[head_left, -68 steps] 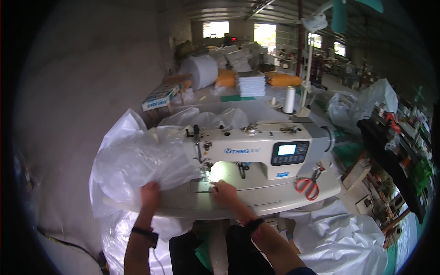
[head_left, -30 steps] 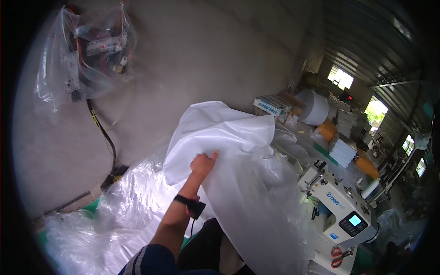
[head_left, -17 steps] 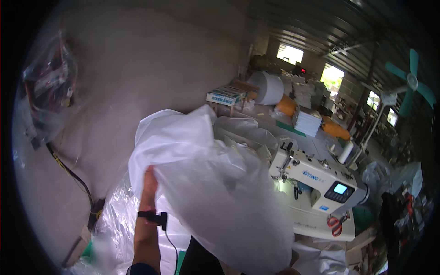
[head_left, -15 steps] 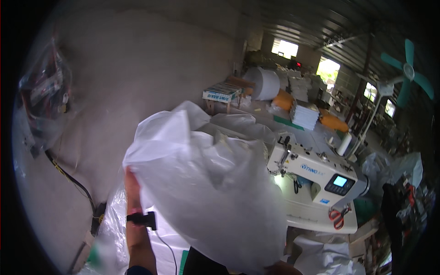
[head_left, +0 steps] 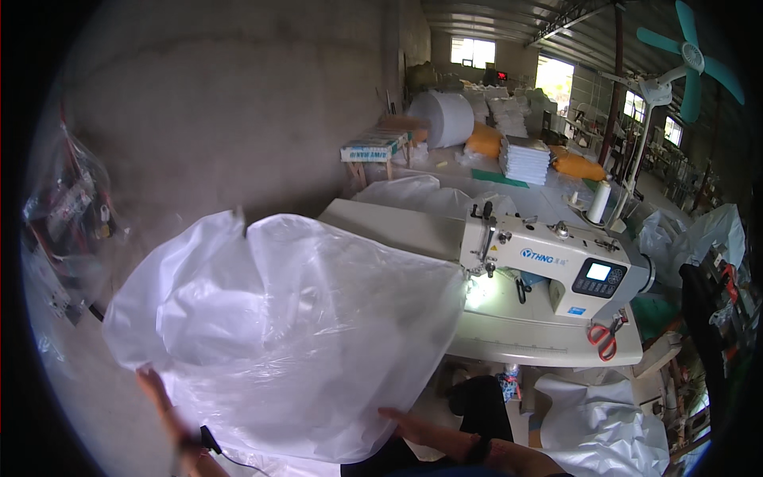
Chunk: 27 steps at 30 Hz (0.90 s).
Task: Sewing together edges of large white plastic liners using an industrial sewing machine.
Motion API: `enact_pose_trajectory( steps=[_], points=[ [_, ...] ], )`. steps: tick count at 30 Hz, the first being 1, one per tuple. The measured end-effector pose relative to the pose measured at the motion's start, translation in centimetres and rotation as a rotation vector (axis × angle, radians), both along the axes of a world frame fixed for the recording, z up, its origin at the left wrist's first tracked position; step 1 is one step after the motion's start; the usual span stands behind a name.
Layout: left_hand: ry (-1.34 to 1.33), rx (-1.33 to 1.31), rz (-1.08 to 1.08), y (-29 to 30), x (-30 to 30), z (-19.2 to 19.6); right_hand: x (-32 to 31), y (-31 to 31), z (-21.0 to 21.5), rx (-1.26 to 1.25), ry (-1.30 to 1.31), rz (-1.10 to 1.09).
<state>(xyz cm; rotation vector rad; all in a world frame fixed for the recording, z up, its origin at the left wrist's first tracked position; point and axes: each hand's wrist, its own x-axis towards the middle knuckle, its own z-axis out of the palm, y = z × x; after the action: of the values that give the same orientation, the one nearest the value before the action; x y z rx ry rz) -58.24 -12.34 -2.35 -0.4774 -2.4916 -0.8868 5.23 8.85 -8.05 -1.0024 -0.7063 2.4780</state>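
Wall: a bare grey concrete wall (head_left: 238, 103) fills the upper left of the view.
Plastic bag: 1 big, puffed-up translucent white bag (head_left: 294, 334) held up in front of the person, left of the sewing table, covering the table's near left corner.
Sewing table: pale tabletop (head_left: 540, 338) to the right of the bag, a second sheet of white plastic (head_left: 604, 421) lying on the floor below its right end.
Sewing machine: 1 white machine (head_left: 556, 266) standing on the table, with a small lit screen on its front and a lamp shining on the needle area.
Fan: 1 teal-bladed fan (head_left: 690, 57) on a stand, upper right, behind the machine.
Left hand: left hand (head_left: 155, 389) at the bag's lower left edge, fingers upright and touching the film; whether they pinch it I cannot tell, since the plastic hides part of them.
Right hand: right hand (head_left: 413, 425) under the bag's lower right edge, fingers stretched out close together, flat against the film, not curled round it.
Scissors: 1 red-handled pair (head_left: 602, 338) lying on the table's right end, just below the machine's screen.
Thread cone: 1 white cone (head_left: 598, 203) standing upright behind the machine.
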Motion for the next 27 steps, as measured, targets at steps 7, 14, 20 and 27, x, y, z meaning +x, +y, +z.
enact_pose_trajectory(
  steps=[7, 14, 20, 27],
  points=[
    [-0.148, 0.074, -1.084, 26.3, 27.4, -0.3, 2.8, -0.8, 0.7, 0.114, -0.075, 0.096],
    [-0.049, -0.611, -0.851, 37.7, 34.0, 2.6, 7.3, -3.1, 1.1, 0.295, -0.251, 0.332],
    [-0.045, -0.694, -0.842, 43.0, 30.9, 2.9, 5.0, -0.3, -1.9, 0.039, -0.434, 0.264],
    [0.030, -0.640, -0.968, 48.5, 29.1, 3.6, 3.2, 1.1, 0.3, 0.554, -0.286, 0.595]
  ],
)
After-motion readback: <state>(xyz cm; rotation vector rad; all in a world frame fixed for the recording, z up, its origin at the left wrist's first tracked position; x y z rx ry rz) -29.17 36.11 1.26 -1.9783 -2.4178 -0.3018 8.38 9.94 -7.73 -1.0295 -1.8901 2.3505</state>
